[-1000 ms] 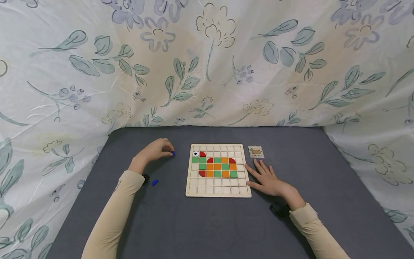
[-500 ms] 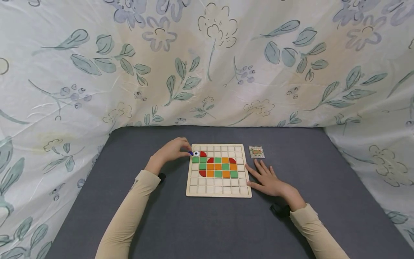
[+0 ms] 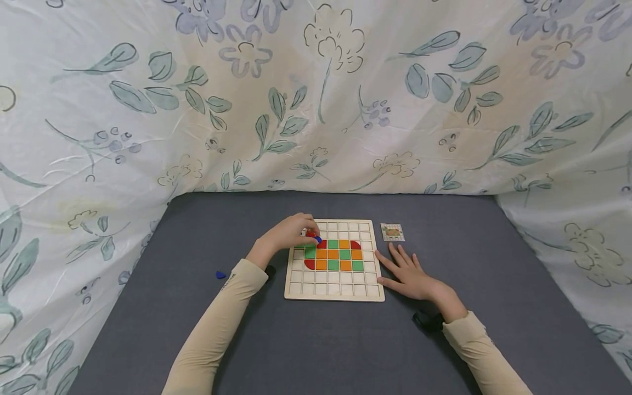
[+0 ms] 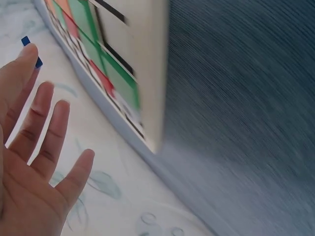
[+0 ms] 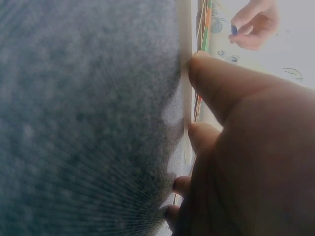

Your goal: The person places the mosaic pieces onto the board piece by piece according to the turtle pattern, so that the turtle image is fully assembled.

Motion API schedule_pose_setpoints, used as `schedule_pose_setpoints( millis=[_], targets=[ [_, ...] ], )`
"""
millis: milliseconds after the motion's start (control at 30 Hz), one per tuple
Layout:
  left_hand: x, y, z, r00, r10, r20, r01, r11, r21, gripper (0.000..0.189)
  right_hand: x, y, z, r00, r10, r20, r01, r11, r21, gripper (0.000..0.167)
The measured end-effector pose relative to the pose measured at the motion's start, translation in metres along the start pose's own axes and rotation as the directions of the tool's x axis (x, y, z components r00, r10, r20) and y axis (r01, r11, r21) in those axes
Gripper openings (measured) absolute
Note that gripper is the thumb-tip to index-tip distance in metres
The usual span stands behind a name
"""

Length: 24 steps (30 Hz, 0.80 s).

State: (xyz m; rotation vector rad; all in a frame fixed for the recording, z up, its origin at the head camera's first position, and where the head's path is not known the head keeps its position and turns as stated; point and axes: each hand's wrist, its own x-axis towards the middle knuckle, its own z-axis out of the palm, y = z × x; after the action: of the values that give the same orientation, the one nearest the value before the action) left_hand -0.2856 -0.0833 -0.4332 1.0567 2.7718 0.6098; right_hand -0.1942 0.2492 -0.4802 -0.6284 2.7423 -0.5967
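Observation:
My left hand (image 3: pixel 288 233) pinches a small blue tile (image 3: pixel 318 240) between thumb and forefinger, over the upper left part of a wooden grid board (image 3: pixel 336 292). In the left wrist view the thumb covers the tile's middle, and the other fingers spread apart from it. Red, green and orange tiles (image 3: pixel 333 254) fill a block of the board's squares. The hand hides part of the upper left corner. Flat on the cloth, my right hand (image 3: pixel 410 276) has its fingers spread, thumb and forefinger touching the board's right edge.
Another blue tile (image 3: pixel 220 275) lies on the dark grey cloth (image 3: pixel 316 351), left of the left forearm. A small printed card (image 3: pixel 392 232) is beyond the right fingertips. A floral curtain (image 3: pixel 316 109) closes off the back and sides.
With the blue tile pinched in it, my left hand has moved right from beside the board to over its upper left part. The right hand has stayed at the board's edge.

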Motion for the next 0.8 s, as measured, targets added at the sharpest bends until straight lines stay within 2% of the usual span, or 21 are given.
schedule_pose_setpoints(
  millis=[133, 367, 800],
  targets=[
    [0.01, 0.01, 0.005, 0.999, 0.029, 0.015, -0.029, 1.0, -0.007, 0.016, 0.0, 0.0, 0.0, 1.0, -0.012, -0.013, 0.012, 1.0, 0.004, 0.072],
    [0.026, 0.028, 0.013, 0.993, 0.113, 0.03, -0.112, 0.993, -0.033, 0.015, -0.001, 0.001, 0.0, 0.999, -0.029, -0.02, 0.03, 0.999, 0.025, 0.07],
    [0.049, 0.06, 0.027, 0.99, 0.129, 0.059, -0.124, 0.989, -0.086, 0.014, 0.001, 0.002, 0.001, 1.0, -0.018, -0.006, 0.018, 1.0, 0.011, 0.07]
  ],
)
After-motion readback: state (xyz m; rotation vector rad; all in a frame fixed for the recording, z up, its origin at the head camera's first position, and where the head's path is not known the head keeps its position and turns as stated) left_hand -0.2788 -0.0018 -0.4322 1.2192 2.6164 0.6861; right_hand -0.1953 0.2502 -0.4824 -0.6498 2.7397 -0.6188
